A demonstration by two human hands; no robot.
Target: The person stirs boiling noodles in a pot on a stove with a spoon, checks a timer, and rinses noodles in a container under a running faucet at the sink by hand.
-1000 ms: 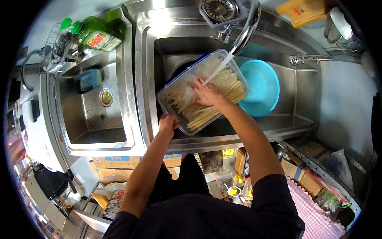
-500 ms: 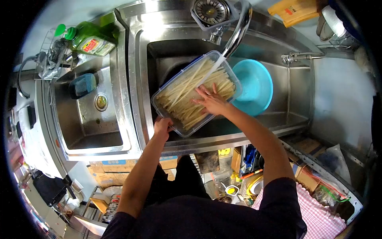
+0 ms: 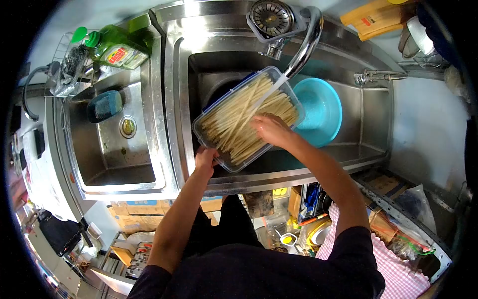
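Note:
A clear plastic container (image 3: 234, 168) sits tilted over the large sink, full of long, pale chopsticks (image 3: 234, 117). Water pours onto them from the curved faucet (image 3: 304, 47). At the container's near left corner, my left hand (image 3: 205, 158) is closed on the rim. My right hand (image 3: 273, 131) lies in the container, fingers curled down among the chopsticks; its fingertips are hidden. A light blue basin (image 3: 318, 112) stands in the sink just right of the container. Something dark and round is partly hidden under the container.
A smaller sink (image 3: 117, 167) on the left holds a blue-grey caddy (image 3: 104, 106). Behind it stands a green detergent bottle (image 3: 119, 47). A drain strainer (image 3: 271, 19) sits by the faucet, and a second tap (image 3: 367, 77) is at the right wall.
My right hand's spread fingers have curled in among the chopsticks, and the chopsticks have shifted. My left hand stays on the container's corner. The view has moved slightly.

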